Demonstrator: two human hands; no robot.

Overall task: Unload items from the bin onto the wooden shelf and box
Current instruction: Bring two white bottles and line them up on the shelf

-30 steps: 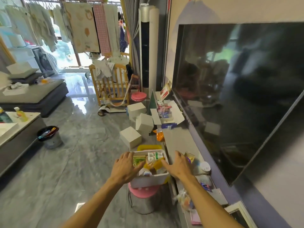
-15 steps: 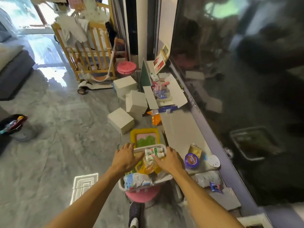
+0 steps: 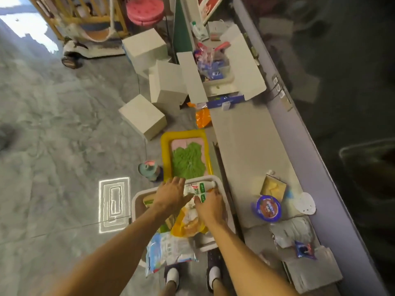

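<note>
Over white bin (image 3: 136, 202): left hand (image 3: 171, 195) flat on tube (image 3: 201, 186); right hand (image 3: 211, 207) grip unclear, fingers blurred.

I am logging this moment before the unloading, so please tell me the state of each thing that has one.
bin: full of items.
white tubes: lying on top, under both hands.
left hand: fingers straight, touching a tube.
right hand: on a tube, grip unclear.
cardboard box: flaps open.
blue tub: upright on the shelf.
blue-white packet: hanging over bin's rim.

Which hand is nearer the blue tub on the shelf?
Right. The right hand is in the bin, on the side toward the blue tub; left hand farther off.
</note>
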